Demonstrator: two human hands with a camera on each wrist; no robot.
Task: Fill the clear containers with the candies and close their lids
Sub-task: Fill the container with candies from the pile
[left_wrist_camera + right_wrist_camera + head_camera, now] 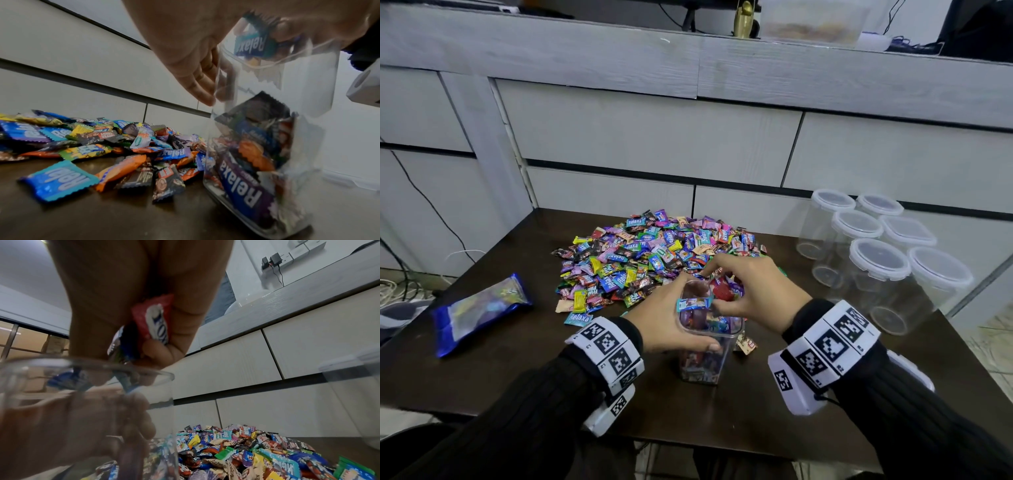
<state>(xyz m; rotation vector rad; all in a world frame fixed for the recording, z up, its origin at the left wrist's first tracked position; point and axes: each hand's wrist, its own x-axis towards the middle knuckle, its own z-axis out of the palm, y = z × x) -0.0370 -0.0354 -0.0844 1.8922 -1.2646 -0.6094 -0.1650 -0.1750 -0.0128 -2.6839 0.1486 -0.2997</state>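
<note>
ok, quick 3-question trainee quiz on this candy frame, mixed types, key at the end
1. True or false: the open container in the left hand already holds candies.
2. The right hand has its grip on: A) a lid B) candies C) the blue bag
3. Fill in: the lidded containers stand to the pile's ____.

Key: 1 true; 2 B; 3 right

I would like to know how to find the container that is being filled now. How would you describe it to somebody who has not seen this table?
Start from the big candy pile on the dark table and come toward the person. The open container stands there, gripped by the left hand, with the right hand holding candies above it. Unlike the lidded, empty containers at the right, it has no lid and is partly full.
</note>
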